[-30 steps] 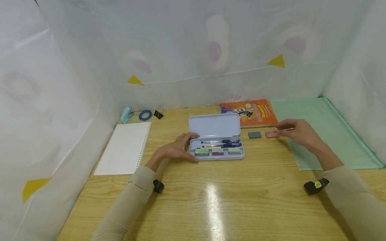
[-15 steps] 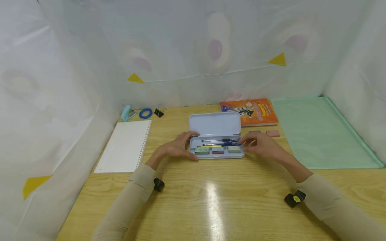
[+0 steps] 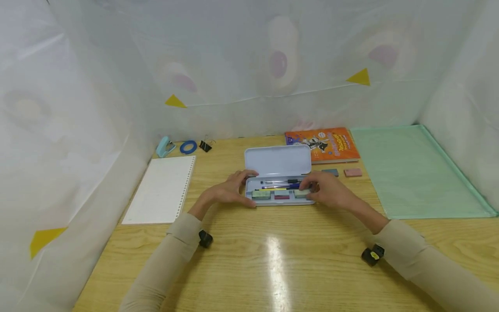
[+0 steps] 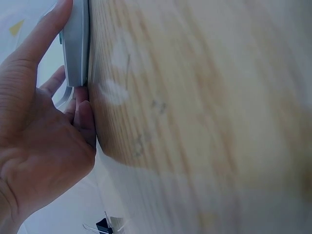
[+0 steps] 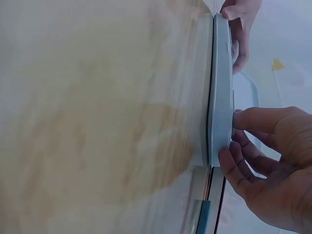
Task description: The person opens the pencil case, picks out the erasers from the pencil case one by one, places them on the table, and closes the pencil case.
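A pale blue pencil case (image 3: 253, 203) lies on the table with its lid (image 3: 277, 159) raised. My left hand (image 3: 230, 190) holds its left end, thumb at the front and fingers behind. The right hand (image 3: 327, 190) reaches into the right end, thumb and fingertips around a pale green eraser (image 3: 300, 193) in the front right compartment; the fingers partly cover it. Pens (image 3: 286, 186) lie in the long back compartment. A green eraser (image 3: 260, 195) fills the front left compartment, and a blue-and-pink eraser (image 3: 281, 195) lies in the middle one.
Behind the right hand are a grey eraser (image 3: 331, 172) and a pink eraser (image 3: 352, 172). An orange book (image 3: 339, 145) lies behind the lid; a green translucent folder (image 3: 425, 177) is at right. At left are a notebook (image 3: 160, 190), stapler (image 3: 165, 147), blue ring (image 3: 188, 147) and binder clip (image 3: 205, 146).
The right hand has left the pink eraser and moved left to the pencil case, then slightly further left onto the pale green eraser. My left hand has stayed on the case.
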### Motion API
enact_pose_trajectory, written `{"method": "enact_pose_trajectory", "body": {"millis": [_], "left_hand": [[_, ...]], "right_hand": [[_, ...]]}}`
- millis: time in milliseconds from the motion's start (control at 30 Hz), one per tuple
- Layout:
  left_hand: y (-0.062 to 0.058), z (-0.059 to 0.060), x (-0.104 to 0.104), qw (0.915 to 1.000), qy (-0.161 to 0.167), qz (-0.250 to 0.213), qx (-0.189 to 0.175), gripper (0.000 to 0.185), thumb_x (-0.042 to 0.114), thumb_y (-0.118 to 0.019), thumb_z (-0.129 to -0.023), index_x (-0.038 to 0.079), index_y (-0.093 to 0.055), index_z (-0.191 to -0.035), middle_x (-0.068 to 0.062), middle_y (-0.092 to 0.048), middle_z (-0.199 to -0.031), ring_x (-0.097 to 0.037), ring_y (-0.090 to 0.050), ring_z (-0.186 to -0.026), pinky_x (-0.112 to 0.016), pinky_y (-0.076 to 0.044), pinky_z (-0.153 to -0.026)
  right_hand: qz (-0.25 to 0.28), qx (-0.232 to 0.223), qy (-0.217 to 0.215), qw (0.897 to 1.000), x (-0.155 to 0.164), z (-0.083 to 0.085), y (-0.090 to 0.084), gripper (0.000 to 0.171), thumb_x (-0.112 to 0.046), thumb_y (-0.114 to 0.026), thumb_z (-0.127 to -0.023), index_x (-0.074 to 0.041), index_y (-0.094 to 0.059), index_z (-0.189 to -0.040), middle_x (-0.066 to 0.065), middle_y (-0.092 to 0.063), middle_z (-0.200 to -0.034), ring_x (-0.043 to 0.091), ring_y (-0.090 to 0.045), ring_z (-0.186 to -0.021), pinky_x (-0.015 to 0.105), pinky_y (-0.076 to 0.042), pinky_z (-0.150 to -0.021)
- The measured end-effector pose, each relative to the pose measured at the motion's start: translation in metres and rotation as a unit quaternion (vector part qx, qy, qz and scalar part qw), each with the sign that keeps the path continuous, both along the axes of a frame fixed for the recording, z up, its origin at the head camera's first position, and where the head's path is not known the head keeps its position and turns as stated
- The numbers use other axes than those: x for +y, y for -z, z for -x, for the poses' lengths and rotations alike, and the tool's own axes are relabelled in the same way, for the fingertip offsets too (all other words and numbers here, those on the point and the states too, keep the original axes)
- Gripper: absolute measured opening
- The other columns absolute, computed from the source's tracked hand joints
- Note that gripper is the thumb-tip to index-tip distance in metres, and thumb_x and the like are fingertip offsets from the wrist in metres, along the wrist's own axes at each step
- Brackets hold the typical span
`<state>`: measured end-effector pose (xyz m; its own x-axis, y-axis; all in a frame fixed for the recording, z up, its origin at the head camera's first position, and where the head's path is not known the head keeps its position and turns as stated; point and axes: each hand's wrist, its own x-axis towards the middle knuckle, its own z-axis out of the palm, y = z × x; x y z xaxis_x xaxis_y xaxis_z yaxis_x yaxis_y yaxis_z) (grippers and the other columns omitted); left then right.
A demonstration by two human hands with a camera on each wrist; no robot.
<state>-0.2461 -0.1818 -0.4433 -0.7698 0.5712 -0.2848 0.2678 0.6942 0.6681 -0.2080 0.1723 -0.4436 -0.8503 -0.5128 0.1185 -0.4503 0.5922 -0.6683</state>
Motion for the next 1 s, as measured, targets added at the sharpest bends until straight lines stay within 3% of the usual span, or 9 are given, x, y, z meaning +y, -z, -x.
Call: {"method": "enact_pose_trajectory", "body": {"millis": [367,533,700,1000], "left_hand": [[0.002,0.001,-0.001,1.0,0.002,-0.003,-0.002,0.095,0.048,-0.088,-0.081,0.034,-0.032,-0.156,-0.009,-0.03,-0.159,-0.03,-0.03,-0.142,-0.056,-0.028,-0.119],[0.001,0.001,-0.001,1.0,0.004,-0.002,0.0,0.095,0.048,-0.088,-0.081,0.034,-0.032,-0.156,-0.009,-0.03,-0.159,-0.03,-0.031,-0.142,-0.056,-0.029,-0.119],[0.001,0.001,0.0,1.0,0.004,-0.001,0.001,0.094,0.047,-0.088,-0.081,0.034,-0.032,-0.156,-0.009,-0.031,-0.158,-0.03,-0.031,-0.142,-0.055,-0.029,-0.119],[0.001,0.001,0.0,1.0,0.006,-0.007,0.0,0.094,0.045,-0.088,-0.081,0.032,-0.032,-0.157,-0.009,-0.034,-0.155,-0.029,-0.033,-0.14,-0.054,-0.029,-0.119]], "right_hand": [[0.029,-0.025,0.035,0.999,0.023,0.002,-0.011,0.02,0.001,-0.076,-0.091,-0.007,-0.077,-0.11,0.009,-0.074,-0.114,0.026,-0.068,-0.103,0.041,-0.057,-0.089],[0.031,-0.011,0.059,0.998,0.043,0.007,-0.015,0.021,0.001,-0.076,-0.092,-0.004,-0.077,-0.113,0.013,-0.074,-0.113,0.029,-0.07,-0.103,0.032,-0.058,-0.087],[0.029,-0.03,0.079,0.996,0.063,0.014,-0.014,0.022,0.0,-0.074,-0.094,-0.003,-0.076,-0.115,0.015,-0.074,-0.116,0.031,-0.071,-0.103,0.02,-0.055,-0.083],[-0.001,-0.035,0.075,0.997,0.079,0.02,-0.007,0.018,0.0,-0.075,-0.093,-0.003,-0.077,-0.11,0.011,-0.073,-0.107,0.022,-0.067,-0.095,0.023,-0.054,-0.078]]}}
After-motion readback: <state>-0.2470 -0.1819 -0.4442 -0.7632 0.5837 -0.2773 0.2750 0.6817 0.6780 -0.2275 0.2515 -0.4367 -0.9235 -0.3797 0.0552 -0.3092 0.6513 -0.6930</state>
